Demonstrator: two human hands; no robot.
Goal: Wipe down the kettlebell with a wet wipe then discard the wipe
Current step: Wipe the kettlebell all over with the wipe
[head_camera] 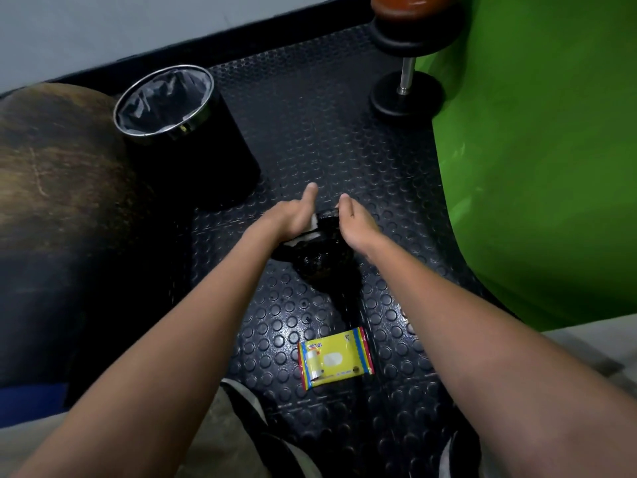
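Note:
A black kettlebell [324,260] stands on the studded rubber floor, mostly hidden under my two hands. My left hand [296,215] holds a white wet wipe [310,232] against the kettlebell's left side, thumb sticking up. My right hand [355,219] grips the kettlebell's handle from the right; its fingers curl out of sight over the far side. A yellow wet wipe packet [336,357] lies flat on the floor closer to me. A black bin [186,132] with a chrome rim and a clear liner stands open to the upper left.
A large green ball [537,167] fills the right side. A brown worn ball [58,188] sits at the left beside the bin. A black dumbbell [406,63] stands on end at the back right. My knees and shoes show at the bottom edge.

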